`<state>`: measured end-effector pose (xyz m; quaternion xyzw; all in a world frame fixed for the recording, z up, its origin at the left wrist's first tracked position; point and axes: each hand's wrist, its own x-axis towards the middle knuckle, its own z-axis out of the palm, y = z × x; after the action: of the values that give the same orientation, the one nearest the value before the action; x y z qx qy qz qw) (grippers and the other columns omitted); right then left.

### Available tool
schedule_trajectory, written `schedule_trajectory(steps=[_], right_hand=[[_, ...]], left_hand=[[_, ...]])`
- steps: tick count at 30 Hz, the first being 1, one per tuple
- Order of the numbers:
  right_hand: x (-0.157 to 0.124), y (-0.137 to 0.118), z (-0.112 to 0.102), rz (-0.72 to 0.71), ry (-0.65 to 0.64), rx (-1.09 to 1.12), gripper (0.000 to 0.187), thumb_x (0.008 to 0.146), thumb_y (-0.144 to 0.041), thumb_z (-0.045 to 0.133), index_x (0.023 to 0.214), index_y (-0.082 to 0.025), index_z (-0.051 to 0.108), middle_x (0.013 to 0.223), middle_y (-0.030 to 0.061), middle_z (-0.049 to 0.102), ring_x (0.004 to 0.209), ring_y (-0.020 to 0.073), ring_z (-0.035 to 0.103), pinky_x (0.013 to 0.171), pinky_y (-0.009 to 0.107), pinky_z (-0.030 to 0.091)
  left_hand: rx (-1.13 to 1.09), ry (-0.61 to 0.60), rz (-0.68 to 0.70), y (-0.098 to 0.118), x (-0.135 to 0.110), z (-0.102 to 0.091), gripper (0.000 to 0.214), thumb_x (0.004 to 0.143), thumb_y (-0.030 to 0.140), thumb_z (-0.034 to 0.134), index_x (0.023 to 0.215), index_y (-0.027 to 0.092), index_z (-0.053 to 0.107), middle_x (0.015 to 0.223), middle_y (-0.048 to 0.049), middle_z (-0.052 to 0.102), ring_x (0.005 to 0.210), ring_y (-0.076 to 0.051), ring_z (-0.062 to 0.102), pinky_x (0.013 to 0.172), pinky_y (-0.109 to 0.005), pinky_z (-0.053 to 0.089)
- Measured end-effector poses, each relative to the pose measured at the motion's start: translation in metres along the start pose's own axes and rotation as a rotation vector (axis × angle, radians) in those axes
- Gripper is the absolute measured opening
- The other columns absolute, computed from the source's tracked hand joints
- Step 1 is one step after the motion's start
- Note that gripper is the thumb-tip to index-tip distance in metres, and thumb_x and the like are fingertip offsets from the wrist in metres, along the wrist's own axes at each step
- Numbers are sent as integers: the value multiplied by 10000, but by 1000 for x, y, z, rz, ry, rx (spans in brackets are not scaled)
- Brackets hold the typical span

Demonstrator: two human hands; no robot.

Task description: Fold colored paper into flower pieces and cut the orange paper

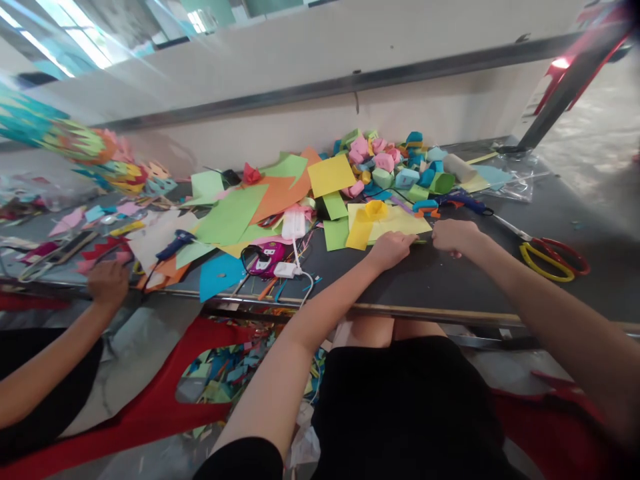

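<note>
Steady the paper (397,225) flat behind the table (443,283)'s front edge. Left hand (393,250), right hand (456,238): fingers curled; cannot tell whether pinching.

Glare streaks from bright upper-left windows (90,47); left side blurs, perhaps from motion.
</note>
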<state>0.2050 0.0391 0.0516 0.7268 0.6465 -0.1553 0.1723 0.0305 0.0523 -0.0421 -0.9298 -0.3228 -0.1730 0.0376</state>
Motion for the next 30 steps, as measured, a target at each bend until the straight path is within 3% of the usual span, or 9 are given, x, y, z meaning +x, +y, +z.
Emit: schedule_trajectory(steps=[4,8,11,15,17,20,24,27,30], right_hand=[[-2,11,19,-92,380,46,332,902,-252,524,1080,-208,801,1136,152,775,1035,348,736,812,407,537],[8,12,45,-176,594,420,336,918,-348,526,995,-190,813,949,116,799,911,289,743,752,340,534],[23,9,64,-381,507,914,516,931,-569,499,811,-155,782,770,111,764,698,224,708,571,287,500],[40,9,77,-530,404,1334,646,761,-781,651,799,-144,755,730,114,738,547,155,637,422,233,394],[42,8,78,-542,398,1407,659,673,-787,746,832,-147,752,743,101,739,515,134,623,395,218,372],[38,4,77,-554,424,1442,647,619,-775,801,805,-159,738,729,73,737,482,116,607,379,210,367],[26,-7,74,-632,431,1508,623,618,-769,809,755,-167,725,676,47,711,459,105,590,387,217,376],[21,-13,71,-684,405,1546,620,642,-785,784,669,-174,684,606,32,661,449,108,582,386,224,375],[20,-16,70,-647,468,1584,603,639,-767,802,646,-180,662,581,16,634,441,99,564,382,220,366]], left_hand=[[47,91,-67,-2,-3,5,324,1019,127,479,1281,146,669,996,-122,775,914,-201,741,805,-305,528],[-26,189,-198,-2,-5,7,301,1066,271,460,1222,163,694,932,-107,785,756,-184,729,661,-273,455],[-159,215,-393,-3,-4,4,304,1054,346,505,1221,168,687,902,-108,785,739,-200,724,625,-266,418],[-503,264,-559,-9,-1,-4,239,1014,330,599,1212,207,651,968,-65,787,708,-153,700,652,-237,440],[-762,292,-573,-11,2,-7,226,1000,322,622,1198,214,627,970,-33,778,590,-96,646,643,-224,458],[-1194,281,-632,-10,8,-13,276,980,343,649,1209,204,582,817,28,723,460,-62,568,541,-211,447],[-1642,138,-719,-2,13,-26,241,965,373,669,1062,160,615,677,63,633,413,-36,509,449,-181,388],[-1726,38,-759,3,13,-35,290,907,393,749,874,134,625,681,40,654,410,-17,502,437,-167,386],[-1706,102,-838,5,13,-37,234,903,319,761,870,133,623,694,31,689,420,-22,539,459,-160,422]])
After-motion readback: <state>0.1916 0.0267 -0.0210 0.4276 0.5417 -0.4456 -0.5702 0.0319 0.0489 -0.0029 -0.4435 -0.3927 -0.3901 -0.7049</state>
